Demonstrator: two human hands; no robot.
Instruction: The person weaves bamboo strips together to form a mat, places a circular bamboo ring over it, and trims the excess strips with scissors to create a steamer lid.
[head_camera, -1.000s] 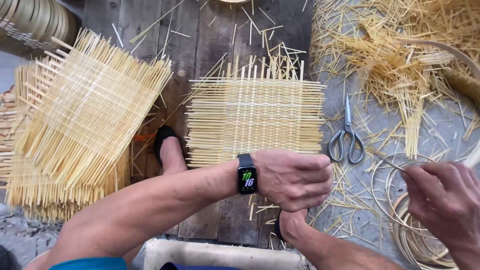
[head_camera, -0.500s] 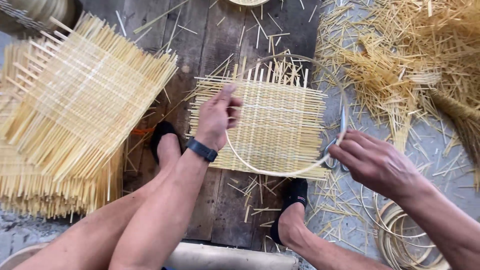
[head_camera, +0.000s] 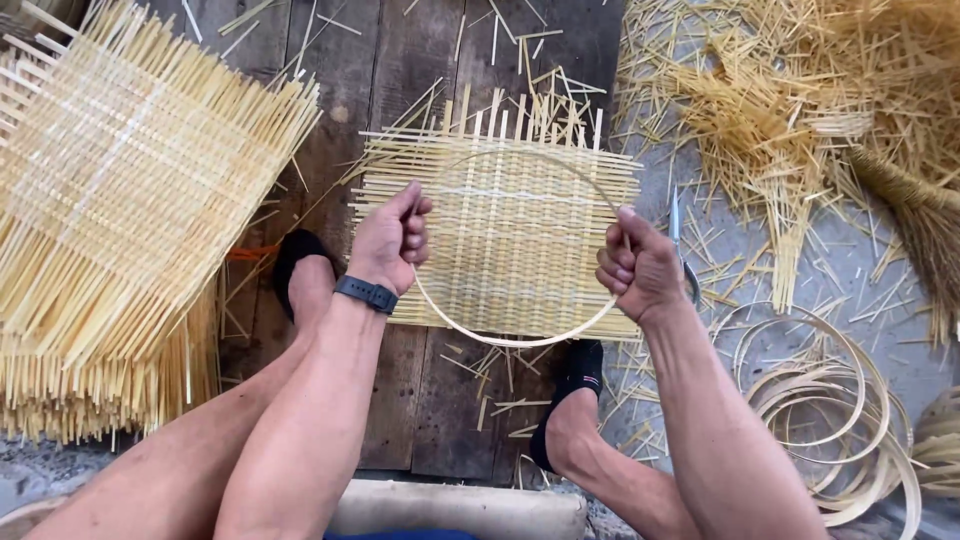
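A thin round bamboo hoop (head_camera: 510, 342) lies over a square woven bamboo mat (head_camera: 500, 235) on dark wooden boards. My left hand (head_camera: 392, 240), with a dark watch at the wrist, grips the hoop's left side. The hoop's right side is held by my right hand (head_camera: 637, 268). Both fists are closed on the strip, roughly level with each other across the mat's middle. My two feet in black slippers rest below the mat, one at each lower corner.
A stack of larger woven mats (head_camera: 120, 220) lies at left. Scissors (head_camera: 680, 240) sit partly hidden behind my right hand. Coiled bamboo hoops (head_camera: 840, 400) lie at lower right. Loose bamboo splints (head_camera: 800, 110) are heaped at upper right. A pale ledge (head_camera: 460, 510) runs along the bottom edge.
My right hand fetched a hoop from the right and brought it over the mat. My left hand moved from the mat's lower edge to take the hoop's left side.
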